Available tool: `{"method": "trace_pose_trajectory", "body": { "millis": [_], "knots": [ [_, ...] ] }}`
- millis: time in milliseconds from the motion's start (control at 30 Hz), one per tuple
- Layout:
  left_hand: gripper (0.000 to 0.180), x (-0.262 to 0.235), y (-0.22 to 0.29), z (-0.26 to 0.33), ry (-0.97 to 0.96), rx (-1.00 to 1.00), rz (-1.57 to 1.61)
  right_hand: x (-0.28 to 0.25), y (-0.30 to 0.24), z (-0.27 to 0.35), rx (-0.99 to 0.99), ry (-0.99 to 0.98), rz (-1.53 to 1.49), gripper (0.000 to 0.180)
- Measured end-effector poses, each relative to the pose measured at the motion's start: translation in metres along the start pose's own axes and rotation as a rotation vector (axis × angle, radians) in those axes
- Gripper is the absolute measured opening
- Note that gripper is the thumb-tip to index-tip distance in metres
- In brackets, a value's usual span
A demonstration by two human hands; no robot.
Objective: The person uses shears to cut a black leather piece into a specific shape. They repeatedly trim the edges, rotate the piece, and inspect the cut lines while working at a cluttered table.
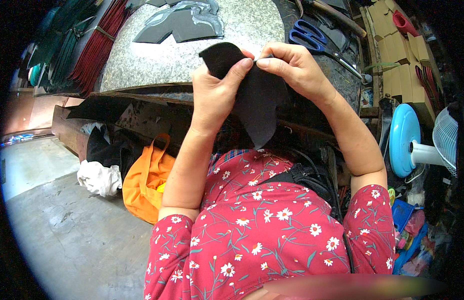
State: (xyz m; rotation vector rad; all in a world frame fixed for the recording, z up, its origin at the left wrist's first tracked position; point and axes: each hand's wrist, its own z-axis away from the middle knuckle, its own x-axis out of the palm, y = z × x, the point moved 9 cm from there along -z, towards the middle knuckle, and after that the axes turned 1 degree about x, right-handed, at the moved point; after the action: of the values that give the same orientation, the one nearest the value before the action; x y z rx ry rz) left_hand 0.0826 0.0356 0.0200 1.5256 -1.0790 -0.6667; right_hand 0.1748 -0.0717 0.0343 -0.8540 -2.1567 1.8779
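A limp black piece of material (pixel 259 102) hangs between my two hands, over the near edge of the stone slab. Its upper left corner folds back over my left hand (pixel 217 87), whose thumb and fingers pinch the top edge. Close beside it, my right hand (pixel 294 65) pinches the same edge between thumb and forefinger. The thumbs nearly meet. Whether something small sits between the fingertips is too fine to make out. Beyond my hands, dark cut pieces (pixel 184 25) with shiny grey edges lie on the speckled stone slab (pixel 142 67).
Blue-handled scissors (pixel 312 37) and a hammer-like wooden handle (pixel 339 17) lie at the right of the slab. Bundled dark red strips (pixel 99 47) are at the left. An orange bag (pixel 147 175) and white cloth (pixel 99 178) sit below. A blue and white fan (pixel 406 141) stands right.
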Motion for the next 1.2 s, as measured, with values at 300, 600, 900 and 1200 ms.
{"method": "trace_pose_trajectory", "body": {
  "millis": [300,600,900,1200],
  "knots": [
    [0.013,0.006,-0.002,-0.004,0.028,0.004,-0.226,-0.008,0.003,0.002,-0.012,0.082,-0.033,0.017],
    [0.026,-0.006,-0.01,0.004,-0.08,-0.07,-0.085,-0.008,0.004,-0.002,0.001,0.091,0.14,0.016],
    [0.047,-0.03,0.002,-0.026,-0.132,-0.067,-0.33,-0.111,-0.006,-0.025,-0.297,0.322,1.015,0.025],
    [0.046,-0.038,0.0,-0.042,-0.205,-0.001,-0.657,-0.213,0.038,-0.033,-0.035,0.528,1.53,0.039]
  ]
}}
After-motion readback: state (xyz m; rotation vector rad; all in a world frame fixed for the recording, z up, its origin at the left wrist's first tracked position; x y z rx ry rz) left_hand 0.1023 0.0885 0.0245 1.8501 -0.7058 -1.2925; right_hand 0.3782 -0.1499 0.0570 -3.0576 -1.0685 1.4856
